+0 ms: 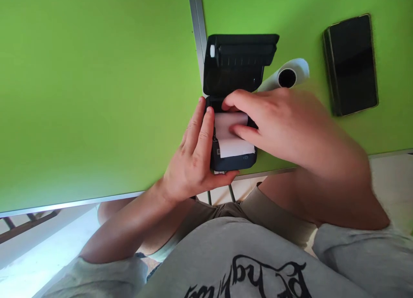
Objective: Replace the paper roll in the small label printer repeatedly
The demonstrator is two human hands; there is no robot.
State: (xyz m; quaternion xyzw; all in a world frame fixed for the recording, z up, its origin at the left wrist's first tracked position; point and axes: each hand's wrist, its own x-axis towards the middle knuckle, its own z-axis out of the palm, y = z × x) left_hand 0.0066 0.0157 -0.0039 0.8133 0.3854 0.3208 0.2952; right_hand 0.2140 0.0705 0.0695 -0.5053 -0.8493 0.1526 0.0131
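Note:
A small black receipt printer point(234, 162) lies near the table's front edge with its lid point(238, 66) swung up. Inside its bay sits a white paper roll point(230, 119), whose loose end hangs forward over the front panel. My left hand point(193, 160) braces the printer, fingers along its left side and thumb at its front edge. From the right, my right hand point(274, 121) reaches into the bay. Its thumb rests on the paper and its index finger curls at the roll's back; the other fingers are hidden, and the hand is slightly blurred.
Behind my right hand lies a white roll with a dark core point(298, 70), partly covered. A dark phone-like device point(351, 66) rests farther right. The green table point(97, 96) has a metal seam point(197, 23) running behind the printer.

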